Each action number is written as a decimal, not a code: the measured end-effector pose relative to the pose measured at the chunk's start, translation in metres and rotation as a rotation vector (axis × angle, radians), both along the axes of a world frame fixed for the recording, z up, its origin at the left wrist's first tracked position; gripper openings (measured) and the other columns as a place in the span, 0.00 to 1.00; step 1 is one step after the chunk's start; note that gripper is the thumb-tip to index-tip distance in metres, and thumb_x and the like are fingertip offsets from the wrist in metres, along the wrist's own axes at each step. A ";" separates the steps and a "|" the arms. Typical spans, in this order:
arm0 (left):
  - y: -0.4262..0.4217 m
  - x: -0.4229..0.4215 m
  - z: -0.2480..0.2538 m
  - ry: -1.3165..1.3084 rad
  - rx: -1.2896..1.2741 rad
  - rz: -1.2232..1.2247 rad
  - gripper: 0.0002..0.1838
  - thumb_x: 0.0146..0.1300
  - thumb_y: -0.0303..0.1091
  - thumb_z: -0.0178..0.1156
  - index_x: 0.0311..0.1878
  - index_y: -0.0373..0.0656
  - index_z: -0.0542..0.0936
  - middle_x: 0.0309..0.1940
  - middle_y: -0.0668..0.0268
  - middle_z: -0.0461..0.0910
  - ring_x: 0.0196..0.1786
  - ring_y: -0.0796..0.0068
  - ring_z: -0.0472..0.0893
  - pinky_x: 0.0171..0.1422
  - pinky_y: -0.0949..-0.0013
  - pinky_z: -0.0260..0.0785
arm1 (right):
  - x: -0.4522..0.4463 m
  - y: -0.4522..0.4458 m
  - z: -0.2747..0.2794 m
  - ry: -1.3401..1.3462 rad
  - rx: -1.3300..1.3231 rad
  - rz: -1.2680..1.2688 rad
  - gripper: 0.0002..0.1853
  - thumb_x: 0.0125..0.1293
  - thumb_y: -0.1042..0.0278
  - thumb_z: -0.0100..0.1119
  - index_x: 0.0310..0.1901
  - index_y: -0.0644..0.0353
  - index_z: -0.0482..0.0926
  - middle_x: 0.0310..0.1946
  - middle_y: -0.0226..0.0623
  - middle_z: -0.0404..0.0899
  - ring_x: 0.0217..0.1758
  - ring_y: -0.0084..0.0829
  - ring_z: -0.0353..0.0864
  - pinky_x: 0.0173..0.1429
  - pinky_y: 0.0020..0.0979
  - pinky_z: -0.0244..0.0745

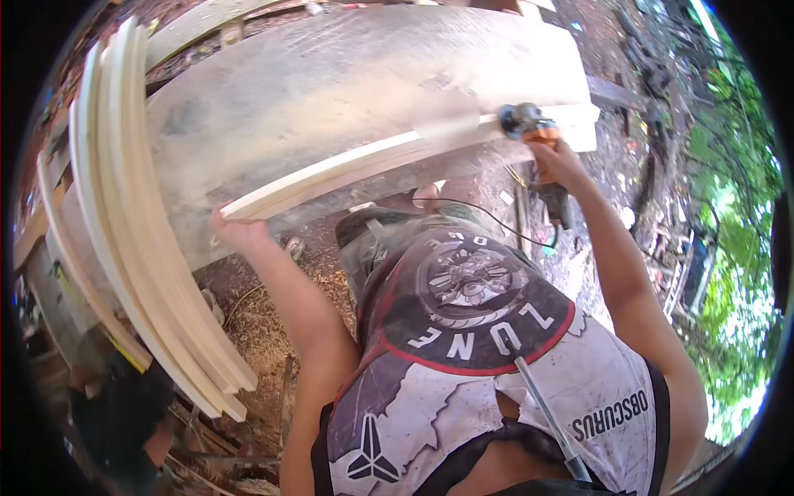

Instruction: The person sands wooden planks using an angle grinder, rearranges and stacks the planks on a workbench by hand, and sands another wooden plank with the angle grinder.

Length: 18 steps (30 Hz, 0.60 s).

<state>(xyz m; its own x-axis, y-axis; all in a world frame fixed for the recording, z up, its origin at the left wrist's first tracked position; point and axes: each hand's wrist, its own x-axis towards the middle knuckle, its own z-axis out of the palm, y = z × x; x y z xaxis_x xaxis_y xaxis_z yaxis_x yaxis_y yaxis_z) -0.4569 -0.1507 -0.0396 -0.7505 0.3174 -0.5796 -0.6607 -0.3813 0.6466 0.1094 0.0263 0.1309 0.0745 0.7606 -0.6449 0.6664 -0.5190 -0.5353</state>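
Note:
My right hand (564,165) is wrapped around an orange and black angle grinder (542,132), whose cord (496,219) trails back toward my legs. The grinder's large round disc (447,114) is blurred and overlaps the edge of a long, pale wooden board (356,165). That board lies along the near side of the worktable. At its left end, my left hand (242,235) is closed around the wood, with some fingers hidden beneath it. Pale dust blurs the tabletop around the disc.
The broad, dusty worktable (331,83) spreads beyond the board. To the left, several long pale planks (141,223) are stacked across its end. Sawdust (310,298) covers the ground below. A dark-clothed person (124,422) is partly visible at lower left. Green foliage (728,231) stands at right.

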 end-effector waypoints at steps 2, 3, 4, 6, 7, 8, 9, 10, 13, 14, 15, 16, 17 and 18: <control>0.004 0.008 0.011 -0.073 -0.100 0.002 0.19 0.59 0.47 0.60 0.47 0.45 0.75 0.43 0.63 0.78 0.50 0.57 0.78 0.57 0.47 0.74 | 0.047 0.011 -0.032 0.132 0.163 0.007 0.16 0.73 0.52 0.62 0.52 0.53 0.82 0.24 0.19 0.72 0.20 0.15 0.68 0.22 0.21 0.62; -0.005 -0.009 -0.028 0.032 -0.063 -0.034 0.20 0.61 0.47 0.59 0.51 0.45 0.75 0.43 0.61 0.77 0.51 0.56 0.78 0.57 0.45 0.74 | 0.061 0.028 -0.032 0.140 0.006 -0.046 0.17 0.73 0.51 0.61 0.55 0.52 0.83 0.25 0.17 0.73 0.22 0.13 0.68 0.27 0.21 0.65; -0.007 0.000 -0.017 0.162 -0.158 -0.047 0.20 0.62 0.47 0.59 0.53 0.47 0.75 0.46 0.61 0.75 0.53 0.58 0.77 0.60 0.43 0.72 | 0.070 0.038 -0.051 0.208 0.159 -0.033 0.18 0.73 0.51 0.61 0.55 0.53 0.82 0.34 0.25 0.78 0.33 0.20 0.75 0.33 0.28 0.72; -0.006 -0.005 0.004 0.001 -0.106 0.085 0.23 0.63 0.39 0.63 0.59 0.45 0.73 0.53 0.62 0.73 0.55 0.62 0.76 0.63 0.52 0.72 | 0.087 0.054 -0.073 0.305 0.336 -0.001 0.17 0.74 0.54 0.61 0.57 0.55 0.81 0.42 0.34 0.83 0.43 0.26 0.83 0.41 0.31 0.79; -0.004 -0.023 -0.040 0.022 0.044 0.270 0.23 0.61 0.36 0.66 0.58 0.40 0.74 0.50 0.61 0.74 0.56 0.62 0.75 0.64 0.58 0.72 | 0.092 0.060 -0.076 0.337 0.362 0.008 0.16 0.75 0.57 0.60 0.58 0.55 0.80 0.39 0.34 0.83 0.42 0.25 0.83 0.41 0.28 0.79; -0.018 -0.019 -0.023 0.042 -0.205 0.379 0.29 0.58 0.38 0.69 0.59 0.32 0.74 0.51 0.56 0.77 0.56 0.58 0.78 0.63 0.57 0.73 | 0.098 0.068 -0.079 0.370 0.388 0.019 0.15 0.76 0.60 0.59 0.59 0.55 0.79 0.37 0.34 0.83 0.40 0.25 0.84 0.42 0.24 0.79; -0.033 -0.019 0.019 -0.029 -0.389 0.334 0.33 0.58 0.40 0.70 0.61 0.28 0.73 0.54 0.51 0.78 0.57 0.55 0.79 0.62 0.56 0.74 | 0.101 0.074 -0.076 0.382 0.370 -0.016 0.15 0.76 0.60 0.59 0.58 0.55 0.79 0.36 0.34 0.82 0.39 0.24 0.83 0.41 0.24 0.78; -0.050 -0.013 0.061 -0.102 -0.547 0.262 0.37 0.57 0.42 0.72 0.64 0.25 0.72 0.57 0.47 0.79 0.58 0.53 0.80 0.62 0.56 0.76 | 0.095 0.073 -0.076 0.408 0.342 -0.036 0.14 0.76 0.60 0.59 0.57 0.55 0.79 0.35 0.33 0.82 0.38 0.24 0.82 0.40 0.24 0.78; -0.098 -0.019 0.073 -0.181 -0.623 0.477 0.39 0.54 0.40 0.75 0.62 0.21 0.73 0.60 0.40 0.79 0.57 0.50 0.83 0.61 0.51 0.77 | 0.101 0.057 -0.069 0.484 0.279 -0.134 0.13 0.76 0.59 0.59 0.56 0.54 0.79 0.32 0.31 0.79 0.34 0.23 0.80 0.37 0.24 0.76; -0.108 -0.029 0.048 -0.210 -0.580 0.561 0.37 0.53 0.38 0.75 0.60 0.22 0.75 0.58 0.41 0.80 0.55 0.51 0.84 0.59 0.51 0.77 | 0.100 0.051 -0.066 0.501 0.252 -0.149 0.12 0.76 0.59 0.59 0.55 0.54 0.79 0.31 0.31 0.78 0.33 0.22 0.79 0.35 0.23 0.75; -0.117 -0.040 0.022 -0.237 -0.538 0.647 0.34 0.52 0.36 0.75 0.58 0.22 0.77 0.56 0.42 0.81 0.53 0.52 0.84 0.57 0.52 0.77 | 0.097 0.046 -0.063 0.516 0.225 -0.162 0.12 0.76 0.59 0.59 0.54 0.53 0.79 0.30 0.30 0.78 0.32 0.22 0.78 0.34 0.23 0.74; -0.118 -0.039 0.021 -0.189 -0.528 0.655 0.33 0.51 0.35 0.75 0.57 0.23 0.78 0.54 0.43 0.82 0.52 0.53 0.84 0.56 0.53 0.77 | 0.090 0.048 -0.061 0.520 0.195 -0.159 0.11 0.76 0.59 0.59 0.54 0.53 0.79 0.29 0.30 0.77 0.31 0.21 0.78 0.33 0.23 0.74; -0.118 -0.031 0.018 -0.134 -0.509 0.650 0.32 0.51 0.35 0.75 0.56 0.24 0.79 0.52 0.45 0.83 0.51 0.54 0.84 0.54 0.54 0.77 | 0.088 0.047 -0.060 0.536 0.176 -0.166 0.11 0.76 0.59 0.59 0.53 0.53 0.79 0.28 0.29 0.76 0.29 0.21 0.77 0.32 0.23 0.73; -0.113 -0.018 0.012 -0.125 -0.461 0.610 0.31 0.51 0.34 0.75 0.56 0.25 0.79 0.50 0.47 0.84 0.50 0.55 0.84 0.53 0.56 0.77 | 0.087 0.046 -0.058 0.549 0.146 -0.165 0.10 0.76 0.59 0.59 0.52 0.52 0.79 0.27 0.28 0.75 0.28 0.20 0.76 0.31 0.23 0.72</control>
<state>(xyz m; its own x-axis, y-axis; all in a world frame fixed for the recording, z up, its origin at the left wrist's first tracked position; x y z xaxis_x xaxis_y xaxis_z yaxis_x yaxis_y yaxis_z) -0.4750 -0.2635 -0.0274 -0.6352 -0.4251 -0.6449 -0.4990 -0.4114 0.7627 0.1969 0.0728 0.0733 -0.1159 0.8512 -0.5120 0.1880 -0.4873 -0.8527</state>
